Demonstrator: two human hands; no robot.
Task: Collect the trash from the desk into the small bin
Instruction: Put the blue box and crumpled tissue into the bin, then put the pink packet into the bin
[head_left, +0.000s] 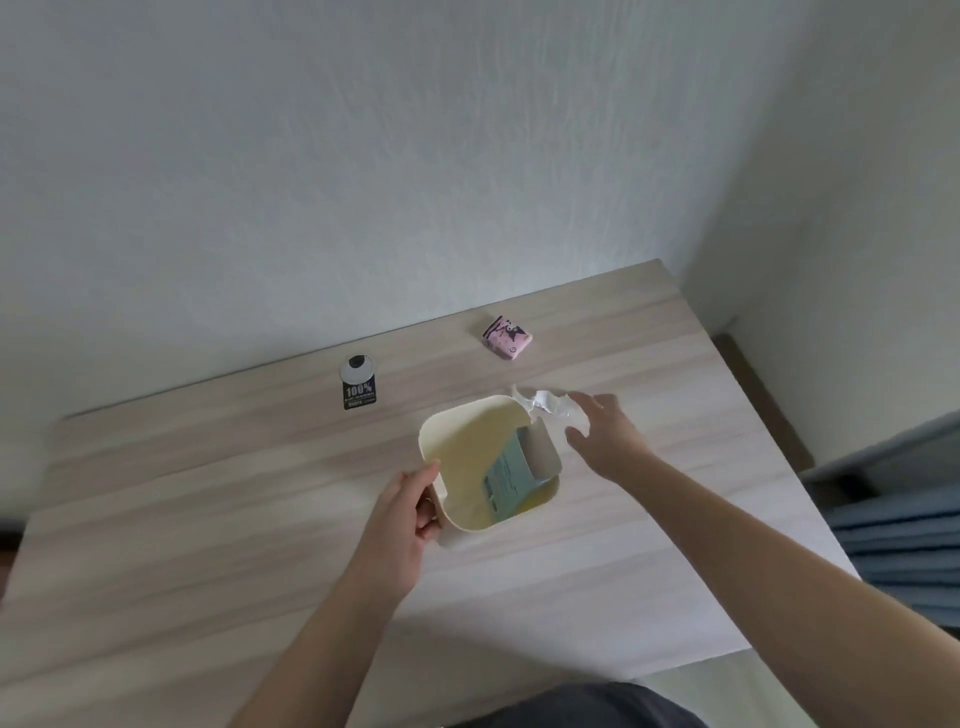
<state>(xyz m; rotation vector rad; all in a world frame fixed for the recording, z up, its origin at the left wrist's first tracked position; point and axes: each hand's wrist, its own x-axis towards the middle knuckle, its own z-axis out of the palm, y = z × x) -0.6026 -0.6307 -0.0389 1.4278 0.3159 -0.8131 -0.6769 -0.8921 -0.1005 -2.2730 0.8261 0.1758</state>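
Note:
A small cream bin (457, 447) stands in the middle of the pale wooden desk (208, 509). Inside it lies a light blue carton (506, 480) with a grey flap. My left hand (410, 514) grips the bin's near left rim. My right hand (605, 434) is just right of the bin, fingers on a crumpled white paper (545, 402) at the bin's far right corner. A pink and black packet (507, 338) lies near the far edge. A black "100%" tag (359, 393) lies by the round cable grommet (357, 367).
The desk meets a white wall along its far edge, and its right edge drops to the floor in the room corner. A blue-grey fabric (904, 525) sits low on the right. My dark clothing (587, 709) shows below the near edge.

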